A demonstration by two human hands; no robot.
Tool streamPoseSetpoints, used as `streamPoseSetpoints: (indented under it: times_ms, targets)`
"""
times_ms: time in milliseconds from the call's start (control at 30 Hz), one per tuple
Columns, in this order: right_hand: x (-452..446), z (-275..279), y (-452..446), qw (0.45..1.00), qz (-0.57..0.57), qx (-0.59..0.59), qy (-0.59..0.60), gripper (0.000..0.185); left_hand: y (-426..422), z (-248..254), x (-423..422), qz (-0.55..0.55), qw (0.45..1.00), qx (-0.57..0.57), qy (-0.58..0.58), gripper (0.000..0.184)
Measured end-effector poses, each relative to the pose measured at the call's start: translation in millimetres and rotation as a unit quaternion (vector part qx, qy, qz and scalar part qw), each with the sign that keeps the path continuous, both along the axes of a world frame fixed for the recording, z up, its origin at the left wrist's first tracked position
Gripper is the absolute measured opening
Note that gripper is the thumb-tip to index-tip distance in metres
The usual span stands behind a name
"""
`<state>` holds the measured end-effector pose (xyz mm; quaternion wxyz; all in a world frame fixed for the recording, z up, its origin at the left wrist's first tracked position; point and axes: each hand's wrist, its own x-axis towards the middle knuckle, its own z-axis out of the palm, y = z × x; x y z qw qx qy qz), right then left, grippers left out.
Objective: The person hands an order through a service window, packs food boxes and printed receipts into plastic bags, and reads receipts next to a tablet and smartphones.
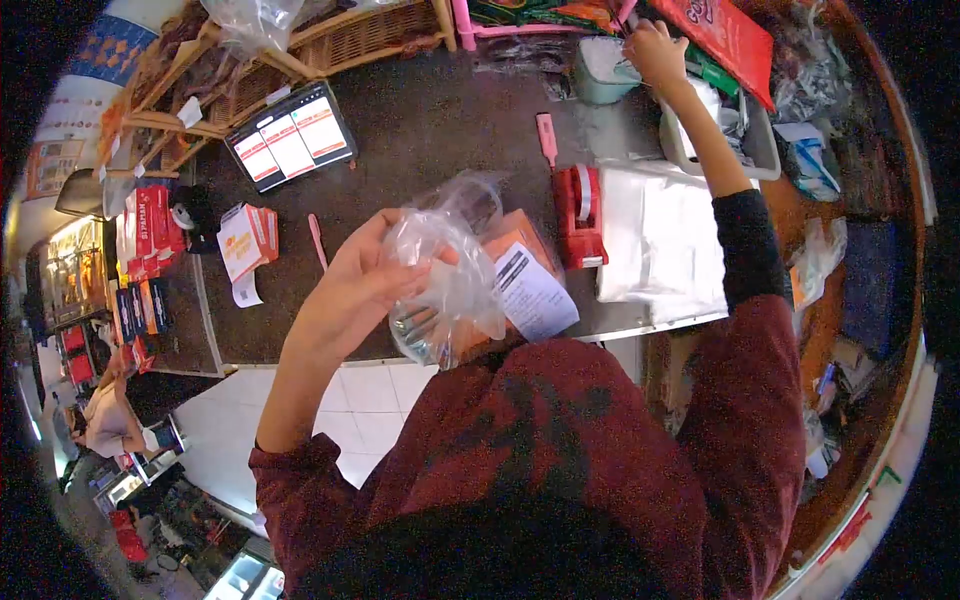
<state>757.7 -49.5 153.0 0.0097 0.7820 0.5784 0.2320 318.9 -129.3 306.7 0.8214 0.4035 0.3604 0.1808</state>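
Left hand [372, 272] is pinching the clear plastic bag [445, 285] at the near edge of the tabletop [430, 120], close to the maroon shirt [620, 430], probably keeping the loose film gathered. An orange package [519, 231] is lying alongside, its white slip [537, 292] facing up, presumably for reading. Right hand [656, 52] is hovering beside the pale green tub [604, 82], fingers bent; whether they are gripping anything, I cannot tell.

My left hand [362, 272] grips a crinkled, glossy clear plastic bag [440, 250]; just right of it I see a matt paper slip [540, 297]. Farther right, plastic sheets [650, 245] shine. The far-left rack [375, 47] is rough wicker.
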Motion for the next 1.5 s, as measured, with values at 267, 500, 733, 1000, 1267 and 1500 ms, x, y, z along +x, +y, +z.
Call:
streamPoseSetpoints:
  times_ms: [267, 500, 733, 1000, 1267, 1500]
  targets:
    - [-9, 6, -17, 0.982, 0.08, -0.17, -0.03, 0.026, 8, -24, -12, 0.03, 0.999, -0.017, -0.028, 0.021]
    - [-139, 132, -132, 0.854, 0.218, 0.093, 0.463, 0.013, 4, -17, -3, 0.021, 0.999, 0.042, 0.001, 0.024]
    - [-262, 129, -216, 0.78, 0.217, 0.057, 0.584, 0.006, -12, -22, 5, 0.021, 0.979, 0.196, 0.048, 0.032]
    - [-315, 97, -220, 0.678, 0.133, 0.168, 0.703, 0.011, -40, -7, -9, -0.128, 0.806, 0.527, 0.237, 0.042]
    - [-325, 65, -215, 0.536, 0.094, 0.125, 0.829, 0.013, -29, -8, -31, -0.248, 0.736, 0.611, 0.153, 0.047]
    - [-326, 58, -206, 0.504, 0.104, 0.087, 0.853, 0.011, -22, 3, -35, -0.266, 0.587, 0.739, 0.198, 0.04]
